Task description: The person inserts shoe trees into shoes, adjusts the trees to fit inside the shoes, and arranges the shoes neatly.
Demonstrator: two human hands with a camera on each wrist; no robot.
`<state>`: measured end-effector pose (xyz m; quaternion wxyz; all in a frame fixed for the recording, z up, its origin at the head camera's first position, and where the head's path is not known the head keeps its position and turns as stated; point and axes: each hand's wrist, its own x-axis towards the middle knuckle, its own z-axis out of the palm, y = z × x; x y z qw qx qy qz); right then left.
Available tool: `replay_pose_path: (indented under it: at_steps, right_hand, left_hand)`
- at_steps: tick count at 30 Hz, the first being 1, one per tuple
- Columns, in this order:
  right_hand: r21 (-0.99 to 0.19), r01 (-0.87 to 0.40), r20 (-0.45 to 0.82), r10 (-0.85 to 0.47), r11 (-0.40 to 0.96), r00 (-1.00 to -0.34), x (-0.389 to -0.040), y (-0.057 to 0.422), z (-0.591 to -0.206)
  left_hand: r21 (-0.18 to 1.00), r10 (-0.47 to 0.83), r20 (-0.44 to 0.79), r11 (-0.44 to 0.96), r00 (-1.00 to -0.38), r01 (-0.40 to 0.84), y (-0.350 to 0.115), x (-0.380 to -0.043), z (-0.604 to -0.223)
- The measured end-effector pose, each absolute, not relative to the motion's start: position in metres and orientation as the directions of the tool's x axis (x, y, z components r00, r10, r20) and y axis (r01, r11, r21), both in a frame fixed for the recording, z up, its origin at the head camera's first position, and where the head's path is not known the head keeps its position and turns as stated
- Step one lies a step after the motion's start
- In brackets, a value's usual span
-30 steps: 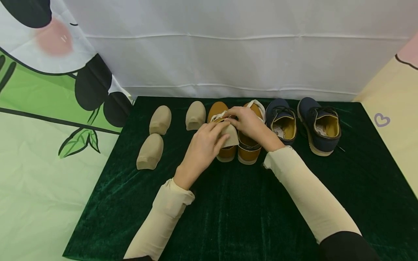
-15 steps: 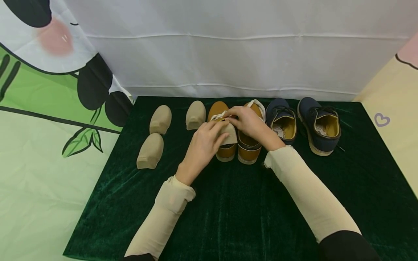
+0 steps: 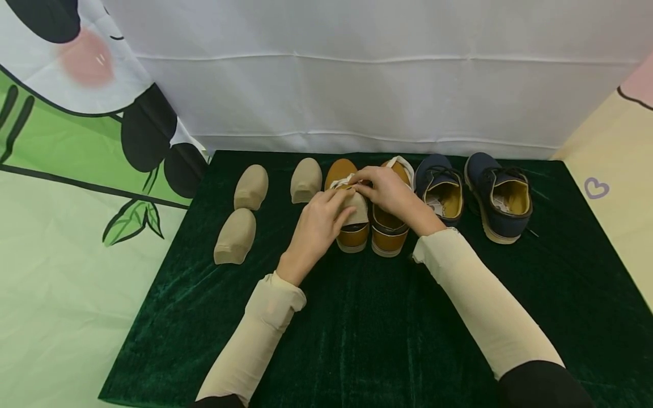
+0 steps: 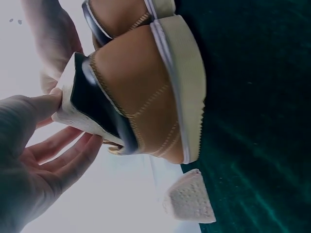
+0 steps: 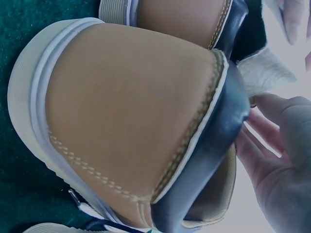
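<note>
The left hand (image 3: 320, 222) is pinching a beige insert (image 3: 359, 209) between thumb and fingers. The deciding relation appears to be that of insert to opening: the insert is lying over the mouth of the left brown shoe (image 3: 352, 242), just right of the left hand, its long axis seemingly running along the shoe and its squared end facing the heel (the rounded end is hiding, so its depth inside is remaining unclear). The left hand is lying nearer; the right hand (image 3: 386, 188) is bending over the white laces (image 3: 339, 182), and whether it is gripping anything cannot be told. Counted, four inserts are showing: one held, and three lying loose, namely the inner insert (image 3: 306, 181), the rear insert (image 3: 250, 188) and the front insert (image 3: 234, 238). Four shoes are standing on the green-covered bench (image 3: 377, 328): two brown, including the right brown shoe (image 3: 389, 243), and two navy, the inner navy shoe (image 3: 424, 175) and the outer navy shoe (image 3: 502, 224).
</note>
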<state>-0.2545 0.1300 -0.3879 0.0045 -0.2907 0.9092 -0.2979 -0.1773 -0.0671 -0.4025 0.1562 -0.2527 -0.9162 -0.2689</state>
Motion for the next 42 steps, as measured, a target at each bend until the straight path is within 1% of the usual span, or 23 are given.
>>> replay_pose_path:
  at_steps: [10, 16, 25, 32, 34, 36, 38, 42]
  right_hand:
    - [-0.539, -0.526, 0.174, -0.523, 0.658, -0.834, -0.251, 0.130, -0.388]
    - [-0.545, -0.521, 0.188, -0.510, 0.657, -0.839, -0.250, 0.129, -0.390]
    - [-0.542, -0.516, 0.203, -0.493, 0.663, -0.846, -0.249, 0.128, -0.393]
    - [-0.555, -0.515, 0.209, -0.489, 0.654, -0.847, -0.247, 0.130, -0.394]
    - [-0.564, -0.517, 0.210, -0.494, 0.644, -0.844, -0.246, 0.133, -0.395]
    - [-0.571, -0.518, 0.207, -0.499, 0.637, -0.841, -0.244, 0.135, -0.396]
    - [-0.580, -0.520, 0.203, -0.507, 0.627, -0.838, -0.242, 0.138, -0.397]
    - [-0.590, -0.529, 0.207, -0.520, 0.610, -0.829, -0.234, 0.142, -0.399]
  left_hand:
    - [0.409, 0.363, 0.430, 0.738, -0.826, 0.537, -0.069, -0.184, -0.416]
    - [0.428, 0.339, 0.435, 0.737, -0.834, 0.523, -0.069, -0.185, -0.419]
    - [0.438, 0.324, 0.476, 0.719, -0.818, 0.540, -0.071, -0.191, -0.424]
    - [0.476, 0.286, 0.508, 0.693, -0.812, 0.541, -0.070, -0.195, -0.428]
    - [0.490, 0.267, 0.507, 0.693, -0.819, 0.529, -0.070, -0.196, -0.429]
    - [0.521, 0.243, 0.483, 0.692, -0.841, 0.499, -0.071, -0.197, -0.430]
    - [0.574, 0.220, 0.430, 0.682, -0.875, 0.454, -0.074, -0.199, -0.430]
    - [0.722, 0.227, 0.260, 0.600, -0.939, 0.345, -0.082, -0.203, -0.429]
